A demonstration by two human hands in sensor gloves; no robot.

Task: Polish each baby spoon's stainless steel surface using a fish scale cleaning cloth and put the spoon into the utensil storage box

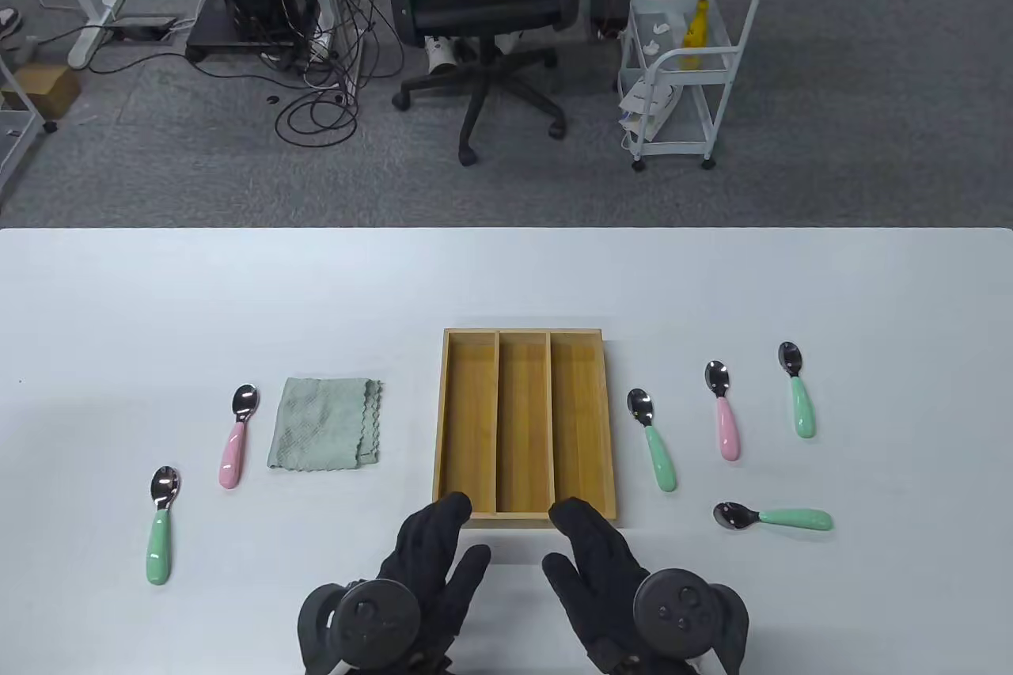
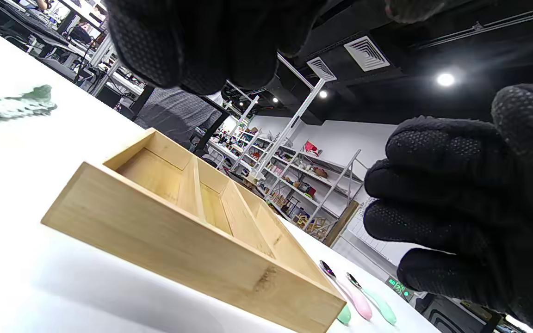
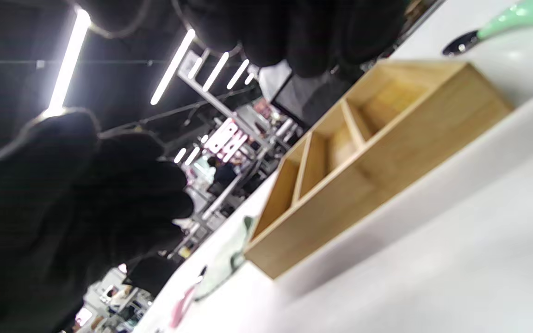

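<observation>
Right grip (image 3: 266,37) fingers hang over the desk (image 3: 433,259), holding nothing. Box (image 3: 387,157) just beyond them; spoon (image 3: 493,32) farther out; left hand (image 3: 72,203) alongside.

Empty three-slot bamboo box (image 1: 525,428) sits between folded green cloth (image 1: 325,424) and six scattered spoons (image 1: 651,438).

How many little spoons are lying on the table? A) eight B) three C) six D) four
C: two spoons lie left of the wooden box, one green and one pink, and four lie to its right: green, pink, green and a green one lying sideways.
</observation>
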